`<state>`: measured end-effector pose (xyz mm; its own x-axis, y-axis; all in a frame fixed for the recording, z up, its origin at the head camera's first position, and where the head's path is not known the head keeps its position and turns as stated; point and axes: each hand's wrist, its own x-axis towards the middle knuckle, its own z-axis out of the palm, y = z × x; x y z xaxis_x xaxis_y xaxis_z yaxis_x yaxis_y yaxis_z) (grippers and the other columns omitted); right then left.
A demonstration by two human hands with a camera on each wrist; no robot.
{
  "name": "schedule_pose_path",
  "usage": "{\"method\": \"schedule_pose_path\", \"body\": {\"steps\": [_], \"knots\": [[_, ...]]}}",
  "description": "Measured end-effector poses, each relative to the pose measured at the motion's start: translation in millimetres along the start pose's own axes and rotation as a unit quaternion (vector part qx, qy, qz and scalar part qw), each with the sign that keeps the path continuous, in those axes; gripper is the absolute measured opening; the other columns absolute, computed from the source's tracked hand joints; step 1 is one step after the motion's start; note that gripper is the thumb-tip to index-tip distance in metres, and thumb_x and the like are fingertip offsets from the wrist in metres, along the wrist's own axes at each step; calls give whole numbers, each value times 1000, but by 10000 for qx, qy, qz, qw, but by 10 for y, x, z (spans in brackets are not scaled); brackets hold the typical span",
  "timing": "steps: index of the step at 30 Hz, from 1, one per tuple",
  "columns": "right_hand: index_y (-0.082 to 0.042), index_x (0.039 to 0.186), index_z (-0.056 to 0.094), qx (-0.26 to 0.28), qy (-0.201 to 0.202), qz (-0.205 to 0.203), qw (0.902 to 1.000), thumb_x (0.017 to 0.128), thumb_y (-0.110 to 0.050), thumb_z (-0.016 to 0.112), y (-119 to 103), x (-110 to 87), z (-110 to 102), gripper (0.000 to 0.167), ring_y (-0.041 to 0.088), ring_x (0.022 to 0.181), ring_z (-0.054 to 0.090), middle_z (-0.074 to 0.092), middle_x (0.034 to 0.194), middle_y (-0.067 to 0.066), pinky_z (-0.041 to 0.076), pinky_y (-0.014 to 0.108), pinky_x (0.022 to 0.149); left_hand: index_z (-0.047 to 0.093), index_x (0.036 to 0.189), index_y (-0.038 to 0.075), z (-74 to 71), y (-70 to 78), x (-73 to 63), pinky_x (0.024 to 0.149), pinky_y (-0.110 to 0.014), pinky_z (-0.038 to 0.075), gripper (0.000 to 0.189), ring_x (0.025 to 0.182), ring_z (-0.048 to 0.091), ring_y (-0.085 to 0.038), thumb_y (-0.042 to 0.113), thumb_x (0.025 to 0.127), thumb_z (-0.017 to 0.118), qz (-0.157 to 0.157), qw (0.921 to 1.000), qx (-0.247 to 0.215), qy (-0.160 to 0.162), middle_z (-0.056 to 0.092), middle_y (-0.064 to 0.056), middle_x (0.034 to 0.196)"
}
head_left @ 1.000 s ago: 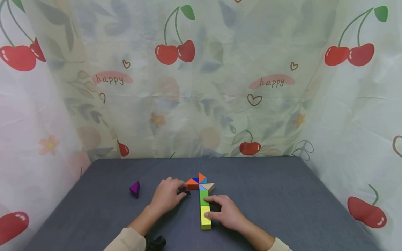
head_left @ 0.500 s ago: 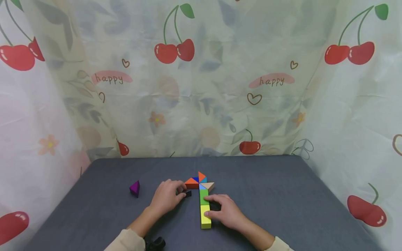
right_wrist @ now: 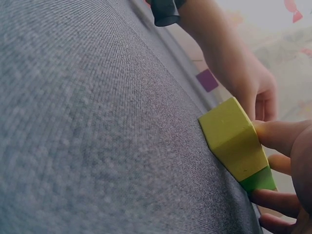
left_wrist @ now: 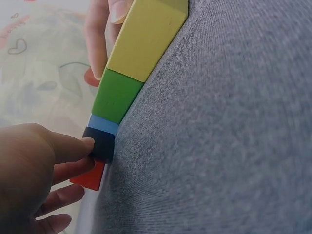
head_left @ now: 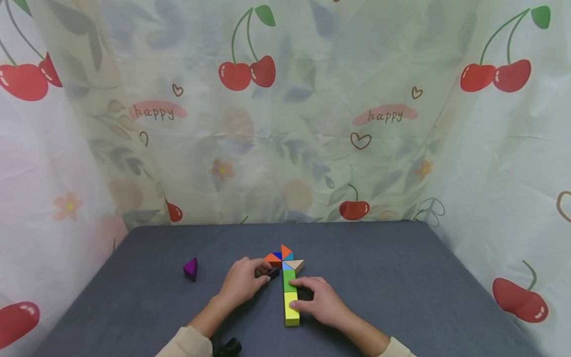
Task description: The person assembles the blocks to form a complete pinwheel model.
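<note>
My left hand [head_left: 244, 281] pinches a small black block [left_wrist: 102, 146] between thumb and fingers. The block is just left of the row, by the pinwheel of triangular blocks; in the left wrist view it covers part of the light blue and orange-red blocks [left_wrist: 90, 176]. With its fingertips, my right hand [head_left: 324, 303] touches the row's right side: index finger at the green block [head_left: 289, 280], thumb at the yellow block [head_left: 292, 320]. The pinwheel at the row's far end has orange [head_left: 286, 252], blue, light blue and beige triangles [head_left: 296, 265].
A purple triangular block [head_left: 191, 269] lies alone on the left of the grey cloth-covered table [head_left: 383, 267]. Patterned curtains [head_left: 294, 124] enclose the back and sides. A black device [head_left: 228, 347] sits at the left wrist.
My left hand has moved slightly right, bringing the black block closer to the row. The right hand keeps its place against the green and yellow blocks.
</note>
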<state>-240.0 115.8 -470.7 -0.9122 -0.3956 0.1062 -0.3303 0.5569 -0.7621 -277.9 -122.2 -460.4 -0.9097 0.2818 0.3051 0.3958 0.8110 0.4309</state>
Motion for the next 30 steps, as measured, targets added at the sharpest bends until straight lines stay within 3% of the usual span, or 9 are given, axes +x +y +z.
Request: {"method": "schedule_pose_path", "body": {"steps": [20,30], "knots": [[-23,122,68,-39,60,-74,9999,82,-41,77,-5,-9,1,45,29,118,48,62,124,-1,36,56,98,73,97,23,93,48,60,66,-30,42,18,72,51,-7,26,82,80,-224,9993,-278,75,65,15,81],[-23,123,67,-7,-4,44,10000,83,-42,76,-19,-6,-7,45,29,118,47,61,124,0,36,57,98,72,97,23,109,35,73,66,-30,42,18,72,50,-7,25,81,81,-182,9994,-250,185,64,15,80]]}}
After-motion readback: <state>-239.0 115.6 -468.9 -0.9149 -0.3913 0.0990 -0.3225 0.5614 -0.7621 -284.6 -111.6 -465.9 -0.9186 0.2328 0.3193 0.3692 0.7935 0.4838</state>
